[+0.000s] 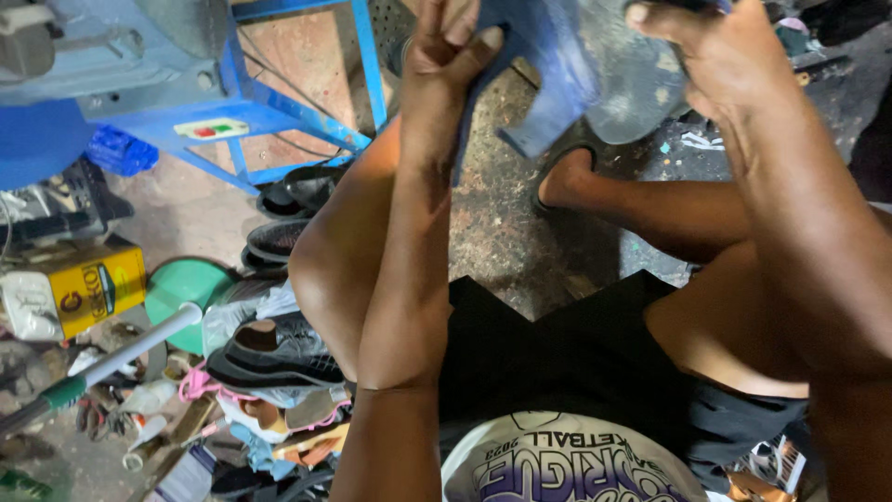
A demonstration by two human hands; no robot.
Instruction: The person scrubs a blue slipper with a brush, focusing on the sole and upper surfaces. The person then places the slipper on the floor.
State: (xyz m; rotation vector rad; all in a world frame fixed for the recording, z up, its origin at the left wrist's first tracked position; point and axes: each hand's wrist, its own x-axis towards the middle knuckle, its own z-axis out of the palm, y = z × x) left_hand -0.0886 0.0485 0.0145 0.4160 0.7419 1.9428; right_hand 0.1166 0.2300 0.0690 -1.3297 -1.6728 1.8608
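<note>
My left hand [448,58] is raised at the top centre, fingers closed on the edge of a blue shoe upper [548,70]. My right hand [720,56] grips the same shoe from the right, over its grey sole [632,84]. The shoe is held above my knees, and its top runs out of the picture. I sit in black shorts, with one foot in a sandal [562,172] on the dark floor below the shoe.
A blue metal machine frame [279,102] stands at the upper left. Dark shoes [297,191] lie beneath it. A yellow tin [88,288], a green lid [186,284], a white-handled tool [121,358] and a heap of shoes and scraps [269,372] crowd the left floor.
</note>
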